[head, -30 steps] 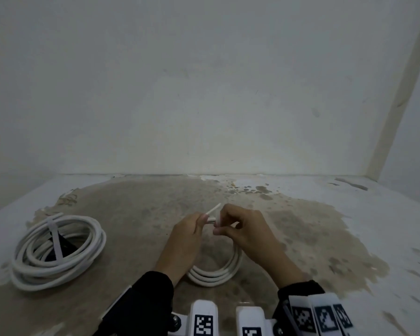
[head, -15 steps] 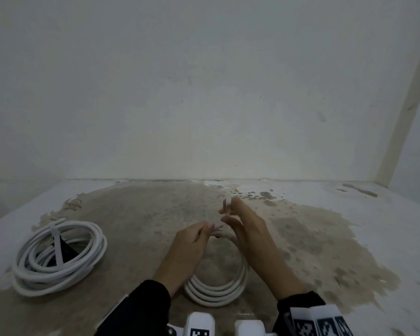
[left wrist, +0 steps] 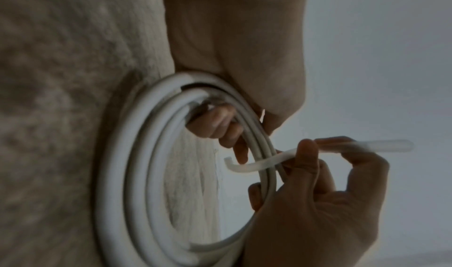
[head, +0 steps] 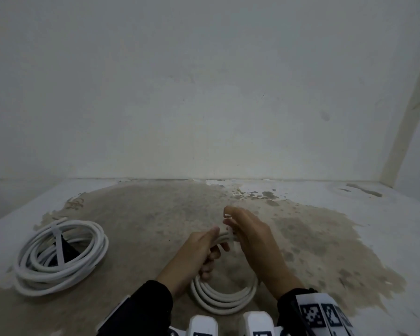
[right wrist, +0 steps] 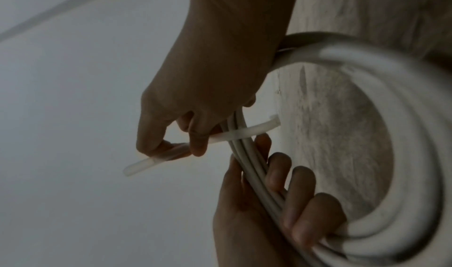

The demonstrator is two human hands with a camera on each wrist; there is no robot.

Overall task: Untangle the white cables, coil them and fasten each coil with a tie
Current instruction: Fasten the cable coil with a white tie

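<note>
Head view: tied coil point(head: 61, 257) lies left of both hands, apart.

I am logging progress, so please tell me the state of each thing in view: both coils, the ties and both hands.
left coil: coiled, lying down, fastened.
fastened tie: closed around the left coil.
held coil: coiled, not yet fastened.
loose tie: laid across the held coil's strands, ends apart, not closed.
left hand: grips the held coil.
right hand: pinches the loose tie.
</note>
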